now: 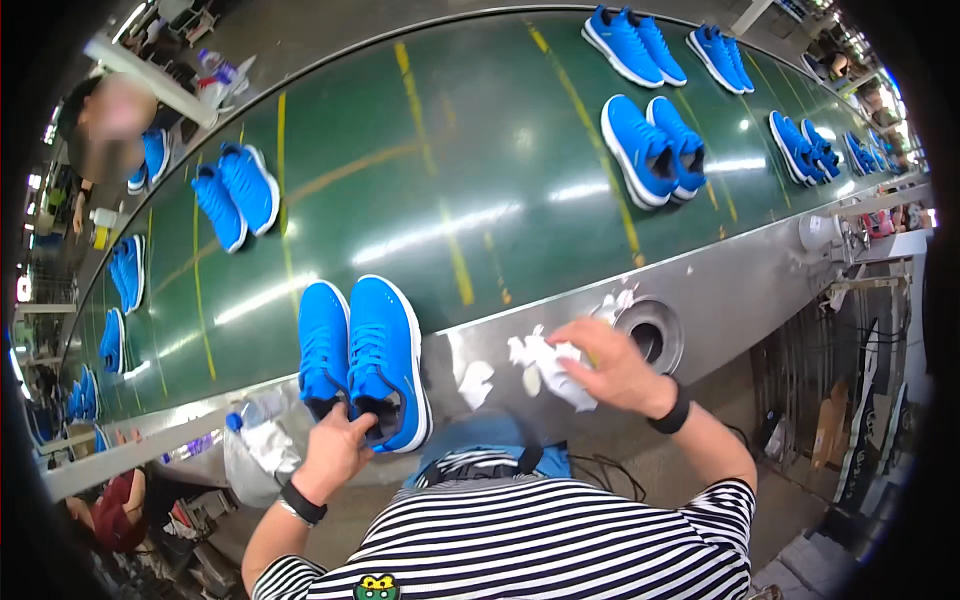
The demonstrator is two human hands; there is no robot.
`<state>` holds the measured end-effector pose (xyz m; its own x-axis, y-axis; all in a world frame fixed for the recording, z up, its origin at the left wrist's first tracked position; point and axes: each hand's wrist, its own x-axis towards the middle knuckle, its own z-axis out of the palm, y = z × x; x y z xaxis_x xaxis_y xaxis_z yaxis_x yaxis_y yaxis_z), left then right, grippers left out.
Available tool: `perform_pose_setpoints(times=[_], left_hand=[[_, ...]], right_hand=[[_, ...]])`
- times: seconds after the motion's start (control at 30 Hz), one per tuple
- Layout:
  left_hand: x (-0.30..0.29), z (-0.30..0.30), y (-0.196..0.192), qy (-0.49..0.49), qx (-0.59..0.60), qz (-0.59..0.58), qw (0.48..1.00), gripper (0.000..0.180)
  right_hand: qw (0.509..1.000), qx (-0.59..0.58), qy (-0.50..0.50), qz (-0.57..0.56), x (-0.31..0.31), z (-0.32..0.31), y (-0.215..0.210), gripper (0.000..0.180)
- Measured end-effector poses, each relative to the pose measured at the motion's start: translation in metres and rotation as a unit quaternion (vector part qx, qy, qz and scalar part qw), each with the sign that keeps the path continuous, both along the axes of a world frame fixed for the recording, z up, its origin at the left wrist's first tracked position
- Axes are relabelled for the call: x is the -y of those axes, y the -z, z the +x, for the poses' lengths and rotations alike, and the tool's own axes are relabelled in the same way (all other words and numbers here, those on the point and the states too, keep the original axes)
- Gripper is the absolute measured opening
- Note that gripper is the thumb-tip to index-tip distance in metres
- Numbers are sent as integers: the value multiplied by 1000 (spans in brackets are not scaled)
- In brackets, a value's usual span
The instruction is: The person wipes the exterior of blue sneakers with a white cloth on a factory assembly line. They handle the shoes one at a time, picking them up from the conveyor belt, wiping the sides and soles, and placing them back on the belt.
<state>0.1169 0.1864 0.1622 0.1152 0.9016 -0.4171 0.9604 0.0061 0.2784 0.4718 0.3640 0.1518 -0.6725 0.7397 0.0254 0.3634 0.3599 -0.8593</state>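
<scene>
A pair of blue sneakers (366, 345) with white soles stands side by side at the near edge of the green conveyor belt, toes pointing away from me. My left hand (335, 450) is closed on the heel collars of both shoes, fingertips inside the openings. Over the metal ledge to the right, my right hand (612, 368) hovers with thumb and fingers apart, beside crumpled white scraps (545, 362); I see nothing held in it. Another white scrap (475, 384) lies on the ledge between my hands.
More blue sneaker pairs (236, 192) sit along the conveyor belt (360, 210), including a near-right pair (655, 150). A round metal-rimmed hole (650, 335) opens in the ledge right of the scraps. A blue-capped bottle (262, 408) is at left. Other people are at the left.
</scene>
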Motion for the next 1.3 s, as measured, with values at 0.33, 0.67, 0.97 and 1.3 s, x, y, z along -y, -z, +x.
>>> perform_pose_setpoints(times=[0.33,0.67,0.97,1.3], left_hand=[[151,-1,73,-74,158,94,980,46],[153,-62,170,-395,396,108,822,61],[169,-81,128,-533,642,-106,541,33],[171,-83,144,-524,654,-104,535,39]], right_hand=[[954,6,90,-285,222,-151,135,72],[977,38,135,-161,223,-202,164,67],[878,-153,147,-429,230,-159,148,36],[840,-170,171,-486,234,-147,166,44]])
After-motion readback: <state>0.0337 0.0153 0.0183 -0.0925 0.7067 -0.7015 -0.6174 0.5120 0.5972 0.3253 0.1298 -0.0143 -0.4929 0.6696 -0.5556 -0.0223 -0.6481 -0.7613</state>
